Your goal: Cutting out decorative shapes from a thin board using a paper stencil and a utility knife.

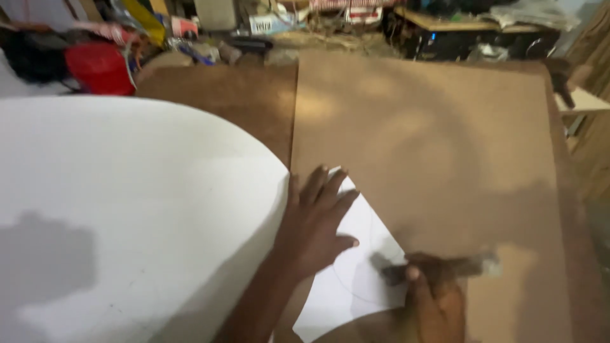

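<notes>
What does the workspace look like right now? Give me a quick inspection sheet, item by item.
Surface: large brown board lying flat, with a darker brown board behind it on the left.
Job's things: white paper sheet with a faint curved line on it, lying on the brown board; large white rounded panel at left.
Hands: left hand pressed flat, fingers spread, on the paper; right hand grips a blurred dark tool at the paper's edge.
Clutter: red container, boxes and oddments piled along the far edge.
Cables: nothing seen.
Surroundings: dim, crowded workshop; dark equipment at the back.
</notes>
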